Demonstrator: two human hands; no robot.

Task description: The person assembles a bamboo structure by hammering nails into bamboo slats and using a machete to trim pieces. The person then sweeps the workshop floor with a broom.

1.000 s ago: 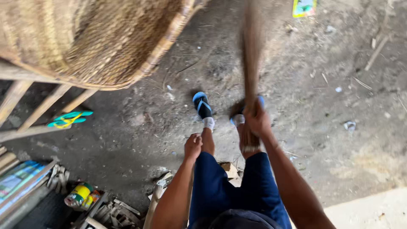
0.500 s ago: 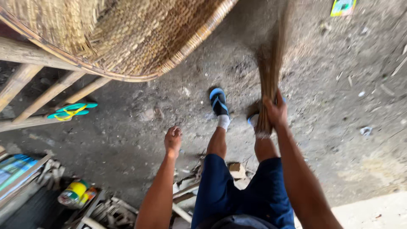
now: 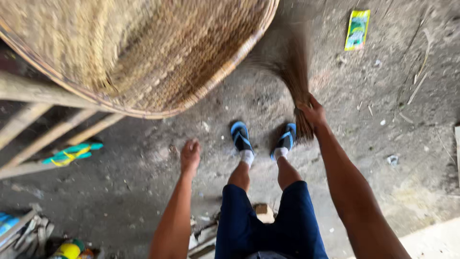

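**Sweeping the dirt floor**

My right hand [image 3: 312, 112] is gripping a broom [image 3: 293, 72], fingers closed round its bundle, bristles blurring over the floor [image 3: 373, 158] ahead of my sandals [image 3: 241, 136]. My left hand [image 3: 190, 156] is hanging free, fingers loosely curled, holding nothing. A woven basket [image 3: 143, 52] is overhanging at left.

Brown broom [image 3: 293, 72] — blue sandals [image 3: 241, 136] — green-yellow wrapper [image 3: 357, 29].
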